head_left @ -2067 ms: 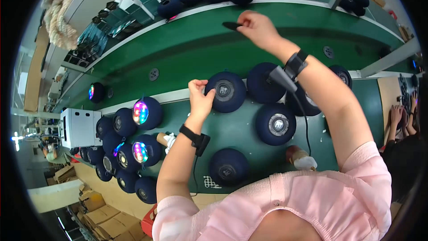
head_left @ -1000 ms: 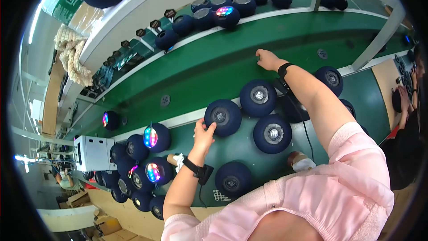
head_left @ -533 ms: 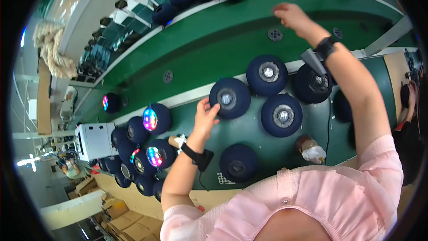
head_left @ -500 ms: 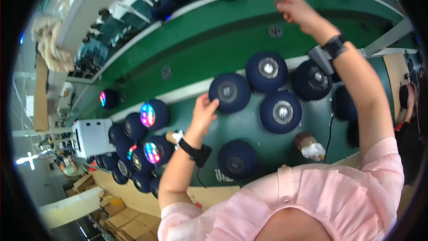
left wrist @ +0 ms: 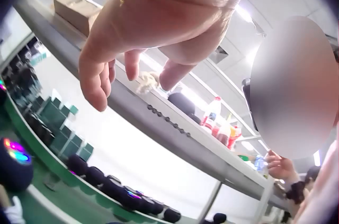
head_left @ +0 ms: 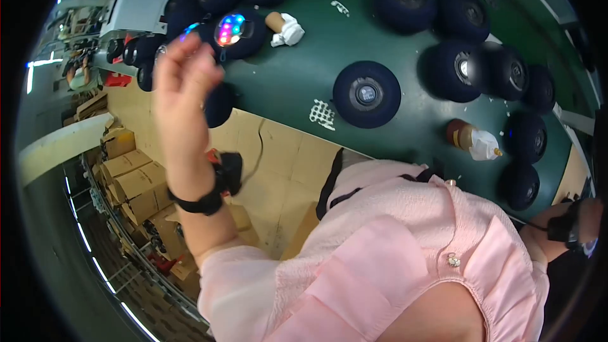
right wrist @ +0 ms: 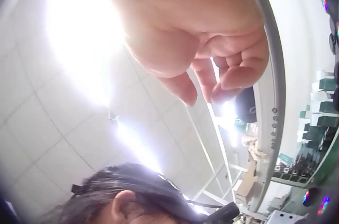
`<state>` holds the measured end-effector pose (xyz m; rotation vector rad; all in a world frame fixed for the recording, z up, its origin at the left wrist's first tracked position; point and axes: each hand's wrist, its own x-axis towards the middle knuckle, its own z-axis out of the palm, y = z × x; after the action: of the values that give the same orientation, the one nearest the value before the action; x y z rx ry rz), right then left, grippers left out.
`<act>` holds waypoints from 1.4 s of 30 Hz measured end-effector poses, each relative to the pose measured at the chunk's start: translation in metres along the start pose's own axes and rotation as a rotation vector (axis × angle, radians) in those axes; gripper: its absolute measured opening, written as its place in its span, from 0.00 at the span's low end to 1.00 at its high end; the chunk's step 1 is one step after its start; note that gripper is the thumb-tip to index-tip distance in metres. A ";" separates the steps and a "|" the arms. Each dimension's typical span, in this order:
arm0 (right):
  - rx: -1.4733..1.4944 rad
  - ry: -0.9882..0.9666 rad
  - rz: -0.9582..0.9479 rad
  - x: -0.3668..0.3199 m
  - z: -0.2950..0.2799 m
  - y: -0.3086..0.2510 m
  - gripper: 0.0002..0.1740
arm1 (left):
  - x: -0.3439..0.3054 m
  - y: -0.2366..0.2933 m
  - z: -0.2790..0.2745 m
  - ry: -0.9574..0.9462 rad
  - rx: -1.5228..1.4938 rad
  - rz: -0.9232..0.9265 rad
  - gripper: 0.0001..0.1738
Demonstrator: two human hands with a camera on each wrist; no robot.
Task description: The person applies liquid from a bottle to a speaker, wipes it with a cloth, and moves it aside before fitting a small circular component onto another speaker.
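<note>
My left hand (head_left: 187, 92) is raised in front of the left end of the green table, blurred in the head view. Its fingers are loosely bent and empty, as the left wrist view of the hand (left wrist: 153, 28) also shows. Lit round speakers (head_left: 231, 30) covered in navy fabric appear just beyond it. My right hand (head_left: 590, 220) is at the far right edge, mostly cut off. In the right wrist view that hand (right wrist: 212, 38) hangs with loosely curled fingers and nothing between them. A single navy speaker (head_left: 367, 94) sits base up on the table's front part.
More navy speakers (head_left: 405, 5) stand across the table's right side. A bottle wrapped in white (head_left: 474, 139) and a white mesh scrap (head_left: 322, 114) lie near the front edge. A white box-shaped machine (head_left: 140, 5) stands at the left. Cardboard boxes (head_left: 136, 187) are on the floor.
My left hand has let go of the speaker and moved left. The right hand, which held a dark flat piece earlier, has come back to the right edge. The head view has turned down.
</note>
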<state>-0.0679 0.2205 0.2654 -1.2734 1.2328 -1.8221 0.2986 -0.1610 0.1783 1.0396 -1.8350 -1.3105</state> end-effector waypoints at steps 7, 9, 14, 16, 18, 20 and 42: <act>0.298 0.271 0.042 -0.073 0.048 0.064 0.10 | -0.066 -0.102 0.010 -0.166 -0.085 -0.446 0.20; 0.340 0.321 0.111 -0.074 0.062 0.081 0.10 | -0.052 -0.126 0.025 -0.132 -0.091 -0.518 0.19; 0.410 0.475 0.248 -0.062 0.100 0.105 0.09 | 0.051 -0.222 0.069 0.016 0.224 -0.344 0.20; 0.383 0.495 0.295 -0.066 0.106 0.113 0.10 | 0.087 -0.212 0.075 0.005 0.760 -0.079 0.20; 0.358 0.522 0.330 -0.070 0.106 0.118 0.10 | 0.101 -0.186 0.081 -0.041 1.203 0.573 0.21; 0.349 0.641 0.385 -0.077 0.105 0.120 0.08 | 0.122 -0.179 0.082 -0.295 1.492 0.718 0.21; 0.422 0.532 0.449 0.000 0.123 0.177 0.31 | 0.011 0.000 0.224 -1.133 -0.505 0.136 0.38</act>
<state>0.0392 0.1073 0.1172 -0.2547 1.1796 -1.9816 0.1037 -0.0712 0.1139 -0.2007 -2.0094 -2.3625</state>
